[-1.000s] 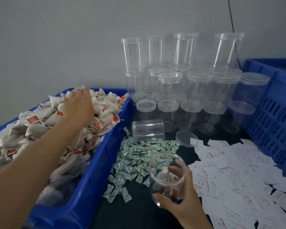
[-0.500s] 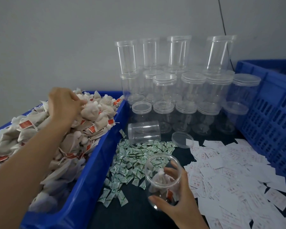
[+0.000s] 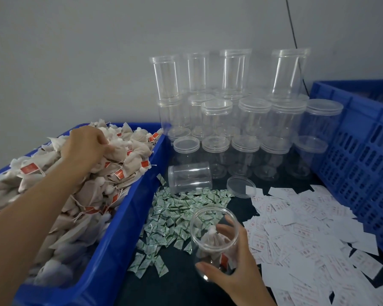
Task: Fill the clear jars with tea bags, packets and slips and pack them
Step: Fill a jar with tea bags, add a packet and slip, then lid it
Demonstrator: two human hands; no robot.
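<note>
gripping jar [image 3: 212, 237] in right hand [image 3: 236, 270] | left hand [image 3: 84, 146] pinching tea bags [image 3: 133, 151] in bin [image 3: 119, 239]

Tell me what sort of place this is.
Probably a small hand-packing workstation: a blue bin heaped with tea bags, stacked empty clear jars, and loose piles of green packets and paper slips on a dark table.

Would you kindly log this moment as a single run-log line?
left hand: gripping tea bags in blue bin | right hand: holding open jar, few bags inside | phase: filling
</note>
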